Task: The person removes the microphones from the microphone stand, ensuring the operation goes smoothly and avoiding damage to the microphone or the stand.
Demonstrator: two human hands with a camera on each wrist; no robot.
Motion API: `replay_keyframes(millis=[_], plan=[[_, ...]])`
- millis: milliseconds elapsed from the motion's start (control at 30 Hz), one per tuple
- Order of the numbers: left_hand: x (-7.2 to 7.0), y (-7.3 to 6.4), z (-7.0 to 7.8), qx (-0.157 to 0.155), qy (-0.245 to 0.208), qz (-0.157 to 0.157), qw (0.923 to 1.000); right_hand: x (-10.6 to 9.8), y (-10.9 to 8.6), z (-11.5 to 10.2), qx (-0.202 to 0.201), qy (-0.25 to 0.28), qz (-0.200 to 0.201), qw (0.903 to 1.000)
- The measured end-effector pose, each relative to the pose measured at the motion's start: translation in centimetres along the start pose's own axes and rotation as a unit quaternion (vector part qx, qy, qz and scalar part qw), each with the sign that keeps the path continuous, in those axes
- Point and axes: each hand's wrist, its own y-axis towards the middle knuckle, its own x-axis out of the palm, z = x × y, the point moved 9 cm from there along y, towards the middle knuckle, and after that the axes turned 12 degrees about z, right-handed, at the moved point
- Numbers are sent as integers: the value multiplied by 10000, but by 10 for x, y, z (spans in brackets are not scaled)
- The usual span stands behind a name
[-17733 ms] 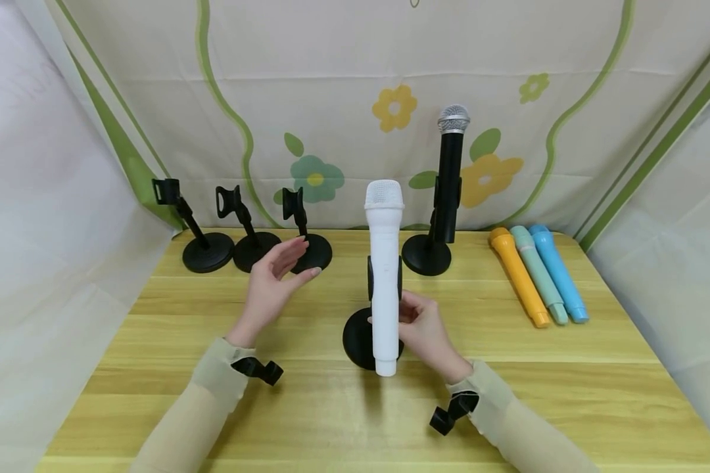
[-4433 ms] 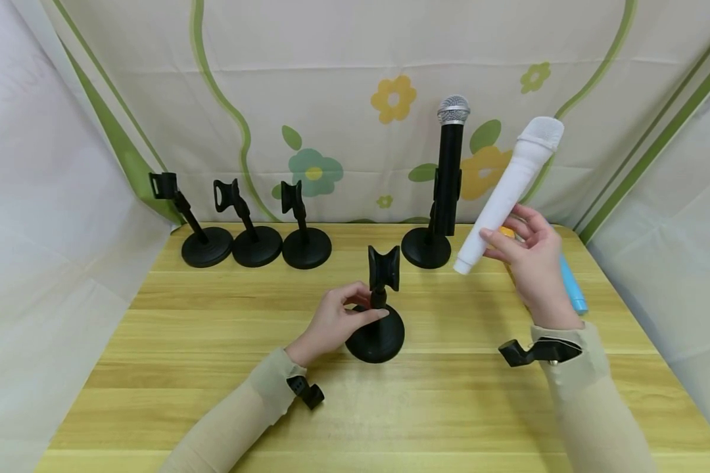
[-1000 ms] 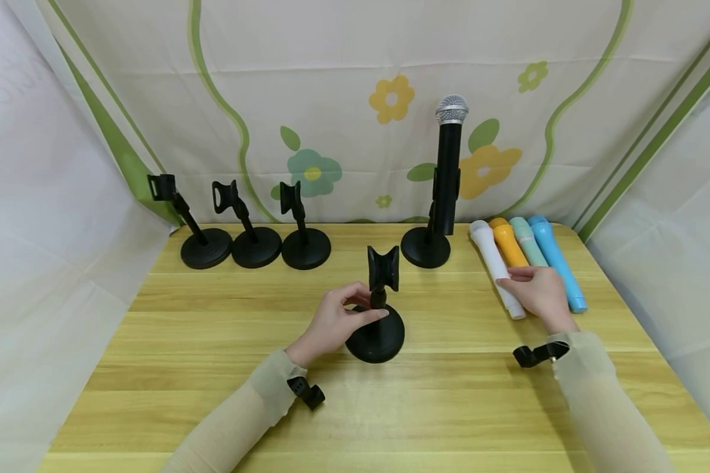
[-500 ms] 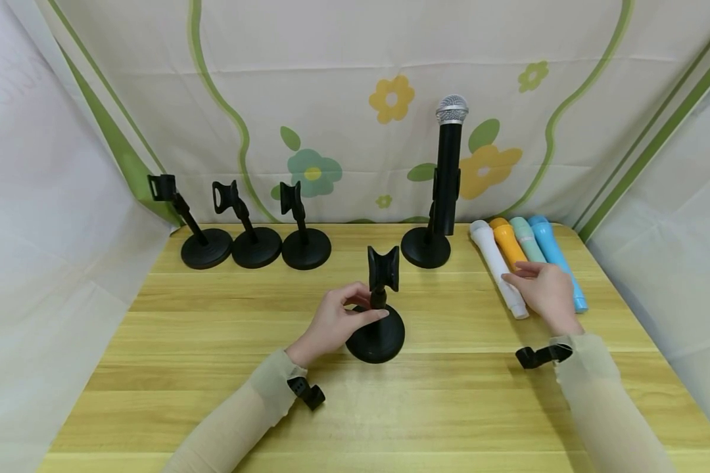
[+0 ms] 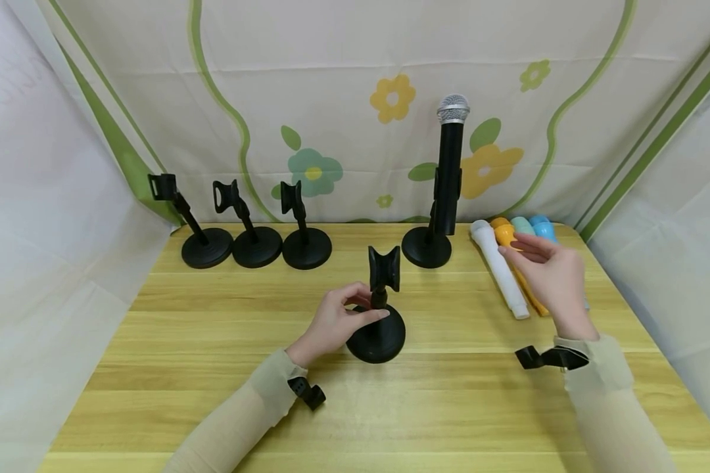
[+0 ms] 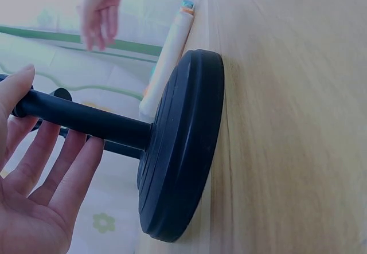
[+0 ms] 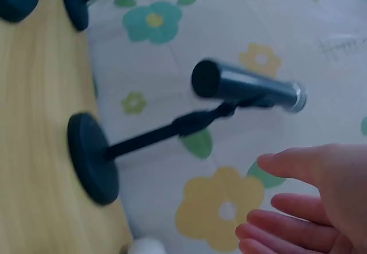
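My left hand (image 5: pixel 331 323) holds the post of a black desktop microphone stand (image 5: pixel 384 270) in mid-table, thumb on one side and fingers on the other. The stand's round base (image 6: pixel 186 145) sits on the wood, and its clip has no microphone in it. My right hand (image 5: pixel 555 274) hovers with nothing in it, fingers loosely extended, over a row of microphones. That row has a white microphone (image 5: pixel 499 269) at its left, then an orange one (image 5: pixel 503 231), a pale green one (image 5: pixel 522 225) and a blue one (image 5: pixel 543 227), partly covered by the hand.
At the back, a second stand (image 5: pixel 426 249) bears a black microphone (image 5: pixel 449 174) with a silver head. Three more stands, including a leftmost stand (image 5: pixel 206 248), line the back left with bare clips. A flowered curtain (image 5: pixel 343 79) rises behind the table.
The white microphone left the middle stand's clip, was carried by my right hand and laid beside the orange one. The right hand has since let go and risen; the left hand stays on the stand.
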Motion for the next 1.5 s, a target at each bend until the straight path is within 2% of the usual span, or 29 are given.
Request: replay_keyframes(millis=[200, 400, 633, 1100, 1500], plan=[[1, 1, 2, 25, -48, -10, 10000, -2, -8, -39, -87, 1055, 303, 9939], [1, 0, -1, 20, -24, -9, 10000, 7, -19, -72, -474, 1794, 240, 9823], [2, -1, -1, 70, -50, -17, 10000, 24, -36, -93, -650, 2240, -276, 9720], [4, 0, 1, 197, -150, -7, 9997, 62, -69, -124, -773, 3169, -1526, 9329], [2, 3, 4, 222, -182, -15, 9996, 84, -82, -162, -795, 3566, -2028, 9085]])
